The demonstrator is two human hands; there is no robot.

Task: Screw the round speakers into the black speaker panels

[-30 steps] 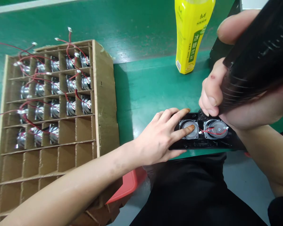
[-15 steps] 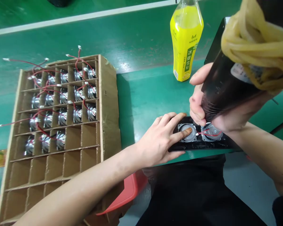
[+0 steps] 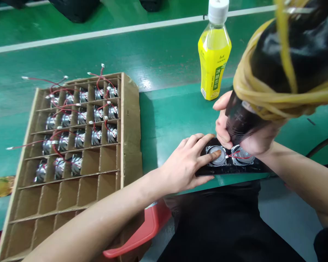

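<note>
My right hand (image 3: 251,136) is wrapped round the ridged lower end of a black electric screwdriver (image 3: 243,120), which is bound with yellowish rubber bands (image 3: 262,103). Its tip is hidden behind the hand, above the right part of a long black panel (image 3: 226,169). Two round speakers sit in that panel, a left speaker (image 3: 218,158) and a right speaker (image 3: 242,160), with red wires (image 3: 233,155) and a white plug between them. My left hand (image 3: 190,160) holds the panel's left end, thumb pressed on the back of the left speaker and fingers over the panel.
On the left stands a divided cardboard box (image 3: 131,138) holding several speakers with red leads. A bottle of yellow drink (image 3: 214,54) stands upright beyond the panel. Below the table edge is a red plastic bin (image 3: 150,222). A dark cable (image 3: 322,145) lies at the right.
The screwdriver and right hand have shifted slightly left and the tool's angle has changed. The left hand stays on the panel. The whole view has tilted a little upward.
</note>
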